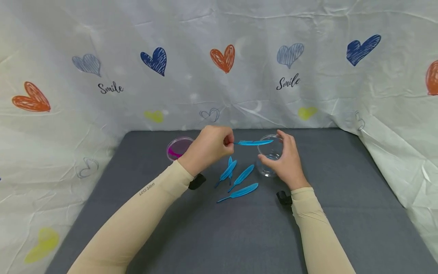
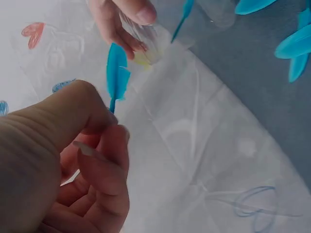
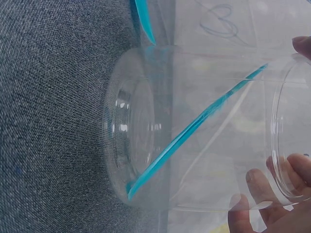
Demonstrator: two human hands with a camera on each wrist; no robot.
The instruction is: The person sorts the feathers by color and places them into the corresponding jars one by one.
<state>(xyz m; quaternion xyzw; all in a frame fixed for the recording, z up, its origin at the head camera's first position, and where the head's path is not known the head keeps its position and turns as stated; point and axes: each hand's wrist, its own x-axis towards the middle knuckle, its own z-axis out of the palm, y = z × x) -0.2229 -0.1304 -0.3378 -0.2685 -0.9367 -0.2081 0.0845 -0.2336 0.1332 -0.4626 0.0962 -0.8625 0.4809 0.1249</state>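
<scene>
My left hand (image 1: 211,147) pinches a blue feather (image 1: 254,143) by its quill, and the feather's tip reaches over the mouth of a clear plastic cup (image 1: 267,169). With thumb and fingers about the rim, my right hand (image 1: 290,161) holds this cup upright on the table. In the right wrist view another blue feather (image 3: 194,125) slants across the cup, apparently inside it, from the base towards the rim. Several blue feathers, one of them a lower feather (image 1: 241,191), lie between my hands; two of these overlap.
A second round clear container (image 1: 179,140) with something bright pink in it stands at the back left, partly behind my left wrist. Grey cloth covers the table (image 1: 239,236). A white curtain (image 1: 191,23) with printed hearts hangs behind.
</scene>
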